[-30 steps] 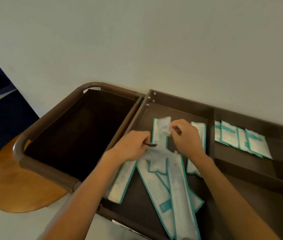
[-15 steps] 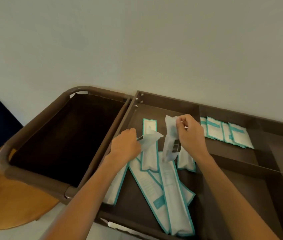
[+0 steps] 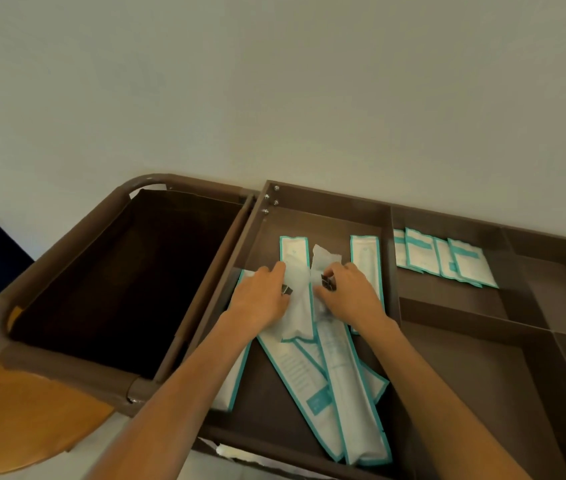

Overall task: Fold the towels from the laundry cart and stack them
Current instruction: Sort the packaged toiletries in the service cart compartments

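Towels are not in view; the laundry cart (image 3: pixel 66 355) bin appears empty. Left hand (image 3: pixel 263 295) and right hand (image 3: pixel 347 296) each pinch a small dark item over teal-edged sachets (image 3: pixel 326 358) in the tray (image 3: pixel 391 271) (sorting, not folding). Next: release, locate towels.

The single head camera looks forward and steeply down from close above the near edge of the brown compartmented cart tray (image 3: pixel 392 216), facing the pale wall (image 3: pixel 309 91).
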Motion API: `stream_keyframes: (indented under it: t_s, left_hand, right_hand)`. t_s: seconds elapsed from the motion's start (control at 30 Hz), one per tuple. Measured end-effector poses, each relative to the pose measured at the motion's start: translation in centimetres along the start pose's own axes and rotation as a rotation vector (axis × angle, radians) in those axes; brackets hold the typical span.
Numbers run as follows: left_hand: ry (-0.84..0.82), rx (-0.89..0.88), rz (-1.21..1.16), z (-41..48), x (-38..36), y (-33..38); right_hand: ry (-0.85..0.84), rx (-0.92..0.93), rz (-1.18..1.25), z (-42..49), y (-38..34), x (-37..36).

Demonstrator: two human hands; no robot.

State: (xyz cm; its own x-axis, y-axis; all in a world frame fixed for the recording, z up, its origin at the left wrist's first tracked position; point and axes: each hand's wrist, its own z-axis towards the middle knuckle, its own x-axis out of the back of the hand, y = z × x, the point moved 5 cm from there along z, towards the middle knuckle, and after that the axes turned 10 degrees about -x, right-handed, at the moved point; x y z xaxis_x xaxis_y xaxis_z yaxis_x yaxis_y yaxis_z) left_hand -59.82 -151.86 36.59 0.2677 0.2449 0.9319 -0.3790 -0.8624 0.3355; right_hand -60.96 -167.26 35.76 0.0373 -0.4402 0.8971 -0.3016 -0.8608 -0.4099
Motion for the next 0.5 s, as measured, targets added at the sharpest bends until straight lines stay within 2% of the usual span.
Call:
stream_keyframes:
  t_s: [0.2,0.37,0.5]
  left_hand:
    - [0.006,-0.005,0.067,0.4,-0.1,-0.5]
    - [0.157,0.006,-0.003,1.1,1.7,0.8]
    - [0.239,-0.082,-0.074,2.0,3.4,4.5]
  right_hand:
    - [0.072,0.037,-0.004,-0.2,-0.1,0.8]
    - [0.152,0.068,0.168,-1.3,0.2,3.1]
    - [0.238,0.072,0.299,-2.3,1.8,6.9]
